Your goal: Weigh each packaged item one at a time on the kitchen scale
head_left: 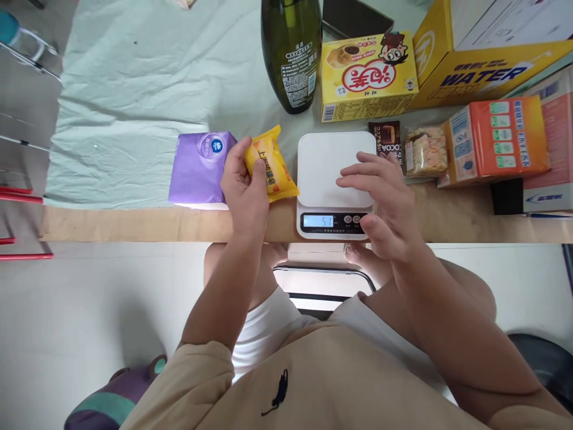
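My left hand [245, 190] is closed on a yellow wrapped packet [272, 164] with dark Chinese lettering, its near edge between thumb and fingers. Just left of that hand lies a purple tissue pack [197, 167]. A white kitchen scale [329, 167] sits at the table's front edge, its lit display showing what looks like 51. Over the scale's right side hovers my right hand [385, 200], fingers spread and holding nothing. Partly behind its fingertips is a dark brown cocoa packet [385, 136]. A clear-wrapped snack [425, 152] lies farther right.
Behind the scale stand a dark green bottle [293, 60], a yellow snack box [369, 77] and a larger yellow carton [478, 71]. An orange box [501, 137] is at the right. Pale green cloth [134, 89] covers most of the wooden table [125, 224].
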`<state>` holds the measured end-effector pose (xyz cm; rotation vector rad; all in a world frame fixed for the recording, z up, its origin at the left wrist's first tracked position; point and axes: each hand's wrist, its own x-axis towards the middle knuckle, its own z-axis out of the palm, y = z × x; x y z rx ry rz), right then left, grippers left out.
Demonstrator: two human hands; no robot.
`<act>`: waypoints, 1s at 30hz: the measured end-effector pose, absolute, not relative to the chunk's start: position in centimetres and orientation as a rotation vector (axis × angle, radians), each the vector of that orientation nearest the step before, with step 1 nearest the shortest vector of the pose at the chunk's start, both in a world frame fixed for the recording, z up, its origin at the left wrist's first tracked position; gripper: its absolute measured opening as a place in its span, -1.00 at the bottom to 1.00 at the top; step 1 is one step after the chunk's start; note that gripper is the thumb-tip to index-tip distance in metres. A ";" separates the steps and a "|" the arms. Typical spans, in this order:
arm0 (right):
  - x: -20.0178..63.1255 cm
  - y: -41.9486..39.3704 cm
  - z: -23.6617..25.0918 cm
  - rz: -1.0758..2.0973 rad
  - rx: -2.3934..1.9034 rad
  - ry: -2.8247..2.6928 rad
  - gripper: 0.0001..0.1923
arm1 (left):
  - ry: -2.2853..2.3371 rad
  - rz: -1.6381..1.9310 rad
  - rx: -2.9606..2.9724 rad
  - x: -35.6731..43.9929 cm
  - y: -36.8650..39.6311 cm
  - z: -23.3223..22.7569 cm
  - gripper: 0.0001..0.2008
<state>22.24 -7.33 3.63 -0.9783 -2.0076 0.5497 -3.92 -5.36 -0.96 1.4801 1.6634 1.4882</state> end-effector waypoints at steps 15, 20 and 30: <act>23.2 -6.3 4.1 0.369 -1.191 -1.705 -0.71 | 1.774 1.295 1.497 -6.6 -3.5 -1.1 -0.38; 25.8 -5.3 3.1 0.331 -1.543 -1.605 -0.66 | 1.886 1.360 1.367 -10.2 -1.7 -2.2 -0.39; 24.3 -6.4 5.8 0.482 -2.062 -1.888 -0.30 | 1.437 1.515 2.225 -1.7 -5.6 -0.1 -0.60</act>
